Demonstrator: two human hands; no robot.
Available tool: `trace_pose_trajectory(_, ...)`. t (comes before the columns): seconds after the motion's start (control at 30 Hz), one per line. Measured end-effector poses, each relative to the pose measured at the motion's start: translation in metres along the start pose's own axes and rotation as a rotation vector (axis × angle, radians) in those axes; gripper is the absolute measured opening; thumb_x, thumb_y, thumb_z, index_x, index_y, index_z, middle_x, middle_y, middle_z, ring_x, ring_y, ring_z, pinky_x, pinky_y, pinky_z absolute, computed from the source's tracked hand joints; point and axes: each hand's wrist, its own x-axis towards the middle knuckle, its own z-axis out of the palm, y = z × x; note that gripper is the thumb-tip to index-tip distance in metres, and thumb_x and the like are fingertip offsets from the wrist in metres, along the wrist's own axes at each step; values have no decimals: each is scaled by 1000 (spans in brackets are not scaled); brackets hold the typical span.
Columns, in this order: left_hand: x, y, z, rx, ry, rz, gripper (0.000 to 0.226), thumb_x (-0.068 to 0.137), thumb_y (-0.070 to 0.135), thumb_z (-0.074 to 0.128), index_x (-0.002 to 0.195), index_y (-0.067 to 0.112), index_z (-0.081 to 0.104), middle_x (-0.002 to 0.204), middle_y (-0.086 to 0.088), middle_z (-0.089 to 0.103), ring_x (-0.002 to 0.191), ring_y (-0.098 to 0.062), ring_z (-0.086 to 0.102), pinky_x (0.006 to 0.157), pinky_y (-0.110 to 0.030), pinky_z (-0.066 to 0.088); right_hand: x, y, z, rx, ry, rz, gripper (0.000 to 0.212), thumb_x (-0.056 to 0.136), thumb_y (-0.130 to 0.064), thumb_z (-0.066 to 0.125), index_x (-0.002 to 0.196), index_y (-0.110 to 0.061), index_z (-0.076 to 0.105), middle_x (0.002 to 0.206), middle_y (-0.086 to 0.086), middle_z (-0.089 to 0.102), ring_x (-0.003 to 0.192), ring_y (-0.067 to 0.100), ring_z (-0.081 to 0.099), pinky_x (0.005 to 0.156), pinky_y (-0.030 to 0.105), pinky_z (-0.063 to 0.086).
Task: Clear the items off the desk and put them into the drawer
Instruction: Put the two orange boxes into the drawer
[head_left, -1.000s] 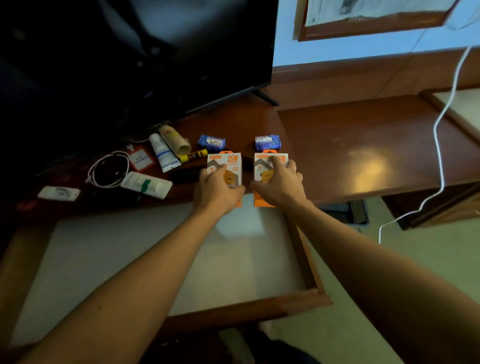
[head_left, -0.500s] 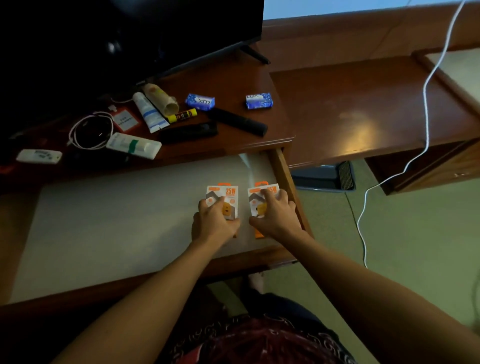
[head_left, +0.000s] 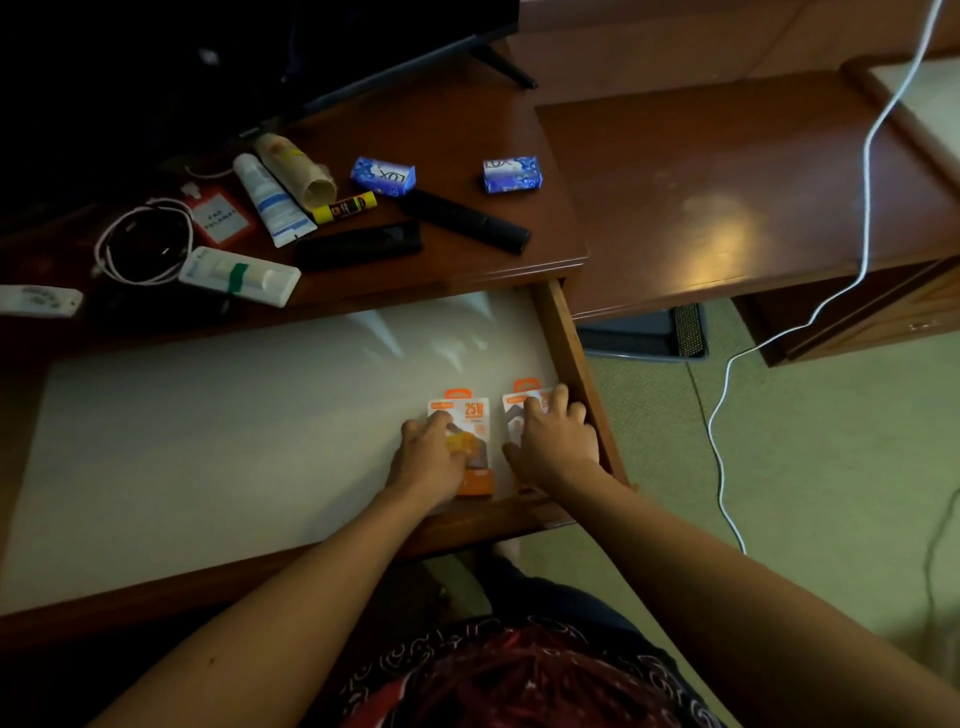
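Orange-and-white charger boxes lie side by side on the pale floor of the open wooden drawer (head_left: 574, 358), in its front right corner. The left hand (head_left: 428, 457) curls its fingers over the left charger box (head_left: 470, 431); the right hand (head_left: 556, 441) grips the right charger box (head_left: 522, 400), just beside the drawer's right wall. Behind the drawer, two blue soap packets (head_left: 383, 175) remain on the dark wooden desk (head_left: 467, 135).

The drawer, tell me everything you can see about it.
The drawer is pulled wide open below the desk's front edge. It has reddish-brown wooden walls and a pale, slightly glossy bottom. Two orange-and-white charger boxes lie flat side by side in its front right corner, the left hand on one, the right hand on the other.
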Motion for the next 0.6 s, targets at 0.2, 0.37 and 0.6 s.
trace_pose_trajectory(0.2, 5, -1, -1, -39, -103, -13, 86, 89, 22, 66, 154, 40, 13, 131, -12, 45, 118, -33, 52, 98, -39, 47, 15, 0, -3, -129, 10, -238, 67, 93, -35, 58, 151, -17, 28, 158, 14, 26, 140, 41, 29, 107, 54, 35)
trace_pose_trajectory(0.37, 9, 8, 6, -61, -126, 0, 84, 86, 27, 68, 152, 41, 19, 128, -12, 49, 112, -32, 55, 98, -36, 48, 17, 9, -10, -143, -11, -253, 65, 91, -31, 64, 147, -17, 35, 152, 13, 38, 135, 39, 40, 105, 52, 42)
trace_pose_trajectory(0.6, 4, 23, 13, -9, -119, -1, 88, 85, 19, 69, 153, 38, 17, 125, -13, 45, 111, -32, 56, 94, -34, 48, 16, 15, -10, -130, -3, -253, 67, 91, -27, 68, 148, -17, 34, 152, 12, 39, 133, 38, 42, 101, 48, 48)
